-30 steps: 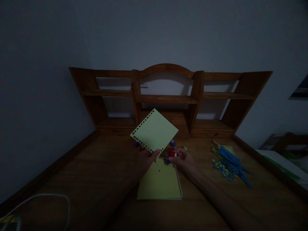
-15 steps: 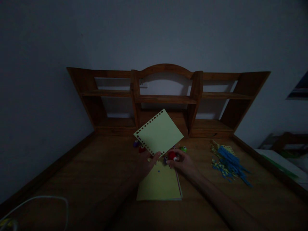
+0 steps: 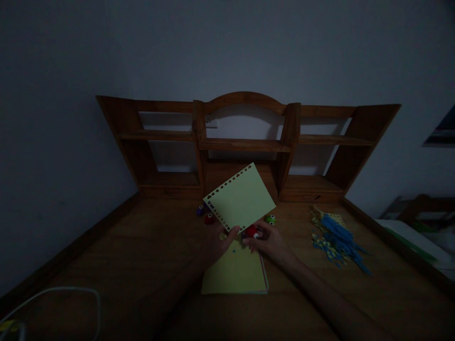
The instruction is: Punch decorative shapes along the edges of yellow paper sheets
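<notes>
My left hand (image 3: 220, 242) pinches the lower corner of a pale yellow sheet of paper (image 3: 241, 199), raised and tilted above the desk. Small shapes are punched in rows along two of its edges. In my right hand (image 3: 268, 240) is a small red craft punch (image 3: 252, 232), right at the sheet's lower edge; whether the paper sits in its slot I cannot tell. Below both hands lies a stack of yellow paper (image 3: 234, 274) with a tiny blue bit (image 3: 233, 251) on it. Close by are a purple punch (image 3: 200, 210), another red punch (image 3: 209, 218) and a green punch (image 3: 270, 219).
Blue and yellow paper strips (image 3: 341, 239) lie heaped on the right of the wooden desk (image 3: 159, 246). A wooden shelf unit (image 3: 245, 146) stands along the back. At the lower left runs a white cable (image 3: 71, 289).
The yellow sheet has shifted slightly right and turned a little. My right hand with the red punch has moved slightly left and now sits closer to my left hand.
</notes>
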`<action>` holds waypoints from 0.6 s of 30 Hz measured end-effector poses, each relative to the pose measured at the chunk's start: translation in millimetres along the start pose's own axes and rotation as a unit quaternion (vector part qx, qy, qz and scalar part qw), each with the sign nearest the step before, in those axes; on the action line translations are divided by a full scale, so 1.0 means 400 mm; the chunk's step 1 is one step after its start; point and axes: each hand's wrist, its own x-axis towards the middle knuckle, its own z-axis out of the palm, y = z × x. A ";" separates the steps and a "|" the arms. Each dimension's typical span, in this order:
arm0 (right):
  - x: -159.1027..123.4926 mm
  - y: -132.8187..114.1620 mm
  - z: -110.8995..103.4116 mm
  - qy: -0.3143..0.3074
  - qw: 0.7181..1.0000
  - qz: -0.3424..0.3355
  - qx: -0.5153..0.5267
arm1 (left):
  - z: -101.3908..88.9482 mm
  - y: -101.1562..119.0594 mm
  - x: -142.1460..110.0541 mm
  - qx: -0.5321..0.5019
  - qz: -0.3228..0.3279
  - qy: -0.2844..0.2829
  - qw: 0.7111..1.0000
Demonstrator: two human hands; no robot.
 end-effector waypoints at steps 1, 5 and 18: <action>0.000 -0.001 0.002 -0.001 1.000 -0.002 -0.003 | 0.001 -0.001 0.000 -0.003 0.003 0.003 1.000; -0.003 -0.003 0.007 -0.001 1.000 -0.008 -0.012 | 0.002 0.002 -0.001 -0.030 0.002 -0.008 1.000; -0.005 -0.007 0.007 0.005 1.000 0.017 0.008 | -0.001 -0.002 0.005 0.065 0.030 -0.033 0.997</action>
